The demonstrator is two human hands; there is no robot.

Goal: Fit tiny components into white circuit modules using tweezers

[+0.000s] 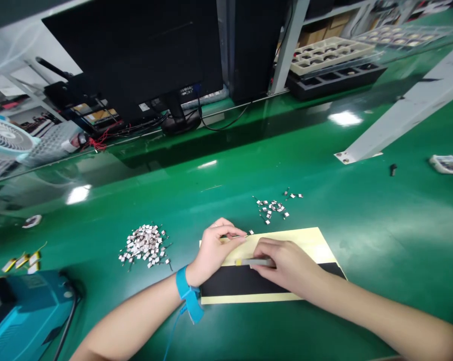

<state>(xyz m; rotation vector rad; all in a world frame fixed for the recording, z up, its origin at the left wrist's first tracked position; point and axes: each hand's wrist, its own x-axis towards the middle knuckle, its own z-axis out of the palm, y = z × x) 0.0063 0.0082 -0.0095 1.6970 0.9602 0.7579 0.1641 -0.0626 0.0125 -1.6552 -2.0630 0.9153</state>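
My left hand (220,245), with a blue wrist strap (188,293), is closed in a pinch over a yellow sheet (301,238). A small white part with a thin lead (251,232) shows right at its fingertips. My right hand (282,260) is closed around a slim grey tool with a yellowish end (245,261); its exact kind is unclear. That tool points left, over the edge of a black strip (241,282) lying on the sheet. To the left lies a dense pile of similar small white parts (145,244). A looser group of them (273,206) lies beyond the sheet.
The green bench (196,195) is glossy. A teal machine (34,311) stands at lower left near yellow-edged packs (22,260). A monitor (136,60) stands at the back. Trays (331,55) are stacked back right, behind a white slanted post (407,110). A fan (6,135) is far left.
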